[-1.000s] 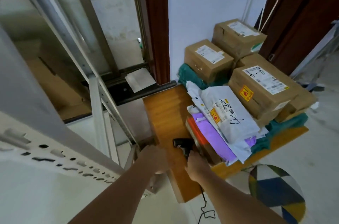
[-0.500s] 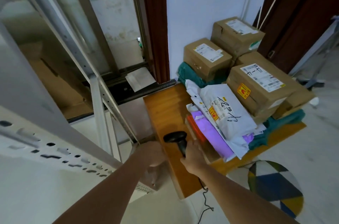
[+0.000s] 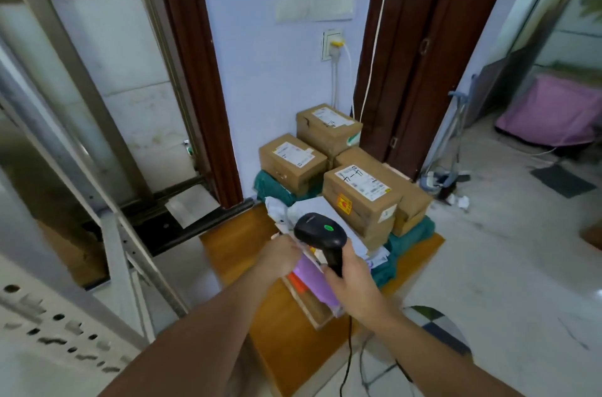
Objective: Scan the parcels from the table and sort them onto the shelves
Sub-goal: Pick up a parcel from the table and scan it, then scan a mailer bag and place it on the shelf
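Observation:
My right hand (image 3: 353,282) grips the handle of a black barcode scanner (image 3: 321,235) with a green light, raised above the parcel pile. My left hand (image 3: 280,256) reaches onto the soft mailers at the pile's near-left edge, touching a white bag (image 3: 286,211); its fingers are blurred, so a grasp is unclear. A purple mailer (image 3: 311,279) lies under the hands. Cardboard boxes with labels (image 3: 361,198), (image 3: 291,162), (image 3: 329,128) stand behind on the low wooden table (image 3: 234,243).
A grey metal shelf frame (image 3: 123,253) with perforated uprights stands at the left. Dark wooden door frames flank the blue wall. Green bags (image 3: 408,235) lie under the boxes. The scanner cable (image 3: 347,357) hangs down toward a patterned stool (image 3: 436,321).
My right hand has lifted the scanner off the table up over the parcels. My left hand moved from the table's left edge onto the mailers. The view tilted up.

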The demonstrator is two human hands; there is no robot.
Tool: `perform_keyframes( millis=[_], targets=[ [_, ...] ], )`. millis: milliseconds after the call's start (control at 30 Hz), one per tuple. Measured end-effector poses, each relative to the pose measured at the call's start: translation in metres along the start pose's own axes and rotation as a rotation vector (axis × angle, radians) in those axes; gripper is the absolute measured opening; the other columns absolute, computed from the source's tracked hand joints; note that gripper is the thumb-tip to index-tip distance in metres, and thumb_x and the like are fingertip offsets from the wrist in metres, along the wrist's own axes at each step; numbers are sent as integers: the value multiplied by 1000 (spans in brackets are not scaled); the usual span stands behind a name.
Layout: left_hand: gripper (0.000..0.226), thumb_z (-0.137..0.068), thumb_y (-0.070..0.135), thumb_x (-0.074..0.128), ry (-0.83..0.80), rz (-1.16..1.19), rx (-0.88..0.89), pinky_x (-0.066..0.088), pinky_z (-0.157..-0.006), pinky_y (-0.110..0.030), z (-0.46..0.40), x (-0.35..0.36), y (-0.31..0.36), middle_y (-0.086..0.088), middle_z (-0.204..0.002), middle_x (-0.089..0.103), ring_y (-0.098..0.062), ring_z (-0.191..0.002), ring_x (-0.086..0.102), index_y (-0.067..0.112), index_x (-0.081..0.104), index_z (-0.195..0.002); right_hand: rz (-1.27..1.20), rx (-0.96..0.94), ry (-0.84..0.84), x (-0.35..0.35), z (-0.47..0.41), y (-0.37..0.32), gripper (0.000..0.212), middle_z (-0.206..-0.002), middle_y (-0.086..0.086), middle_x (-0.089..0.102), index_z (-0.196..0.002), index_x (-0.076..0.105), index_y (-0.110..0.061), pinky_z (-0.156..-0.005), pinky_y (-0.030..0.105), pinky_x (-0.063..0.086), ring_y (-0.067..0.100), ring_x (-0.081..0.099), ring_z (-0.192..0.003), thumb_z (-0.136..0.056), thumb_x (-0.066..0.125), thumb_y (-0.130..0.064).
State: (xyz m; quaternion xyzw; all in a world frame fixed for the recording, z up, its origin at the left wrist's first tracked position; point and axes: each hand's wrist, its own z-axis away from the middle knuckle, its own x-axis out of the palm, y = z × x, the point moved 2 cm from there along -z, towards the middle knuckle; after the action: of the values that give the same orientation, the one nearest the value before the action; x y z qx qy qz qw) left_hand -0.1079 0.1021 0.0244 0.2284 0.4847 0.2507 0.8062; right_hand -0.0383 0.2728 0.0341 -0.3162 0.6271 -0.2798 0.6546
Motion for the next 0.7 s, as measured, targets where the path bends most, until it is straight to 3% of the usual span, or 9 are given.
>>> perform_keyframes(
  millis=[100,200,233,300,400,467,633,700],
  targets=[
    [29,-105,37,49,20,252,-97,51,-84,-38,-19,23,35,-13,-107,62,-29,-97,63,11,61,-110,-88,60,170,-19,16,21,41,-94,-16,63,-128,43,-29,-70,6,48,-13,63,-88,-97,65,-14],
    [69,-103,57,44,2,425,-355,55,-87,-39,-23,48,58,-13,-126,60,-31,-112,66,6,38,-149,-109,72,244,-34,30,34,45,-94,-25,56,-120,39,-35,-66,-3,42,-29,54,-87,-95,67,-10],
    [71,-104,55,43,-16,455,-415,56,-89,-40,-24,55,60,-13,-130,58,-31,-114,65,6,33,-153,-111,83,249,-38,33,39,48,-96,-28,55,-122,37,-36,-66,-3,41,-29,53,-86,-95,67,-10],
    [69,-103,51,52,-39,512,-472,56,-96,-41,-27,68,61,-13,-135,55,-31,-118,62,7,33,-152,-121,107,253,-42,36,48,52,-98,-30,55,-125,35,-40,-66,-2,42,-25,56,-85,-95,67,-12],
    [105,-83,60,76,-33,589,-472,53,-100,-42,-44,82,53,-15,-147,49,-34,-125,57,7,23,-156,-122,132,276,-48,38,54,55,-97,-26,56,-129,34,-40,-71,4,43,-11,58,-85,-94,68,-13],
    [120,-68,61,87,-28,639,-459,53,-101,-40,-52,87,49,-16,-148,49,-35,-127,56,6,25,-155,-114,135,292,-51,39,57,55,-94,-24,56,-125,32,-40,-67,4,43,-6,58,-83,-94,68,-12],
    [117,-31,57,94,14,898,-420,58,-97,-45,-62,88,28,-9,-124,64,-32,-111,64,15,51,-131,-113,154,319,-50,38,58,56,-95,-22,55,-127,32,-39,-66,5,43,-9,56,-82,-93,69,-14],
    [111,-27,53,96,48,958,-405,60,-93,-48,-61,83,13,-8,-115,71,-30,-103,71,17,59,-126,-135,155,322,-49,38,57,52,-98,-23,59,-128,40,-36,-74,9,47,-7,59,-87,-92,71,-15]
  ],
)
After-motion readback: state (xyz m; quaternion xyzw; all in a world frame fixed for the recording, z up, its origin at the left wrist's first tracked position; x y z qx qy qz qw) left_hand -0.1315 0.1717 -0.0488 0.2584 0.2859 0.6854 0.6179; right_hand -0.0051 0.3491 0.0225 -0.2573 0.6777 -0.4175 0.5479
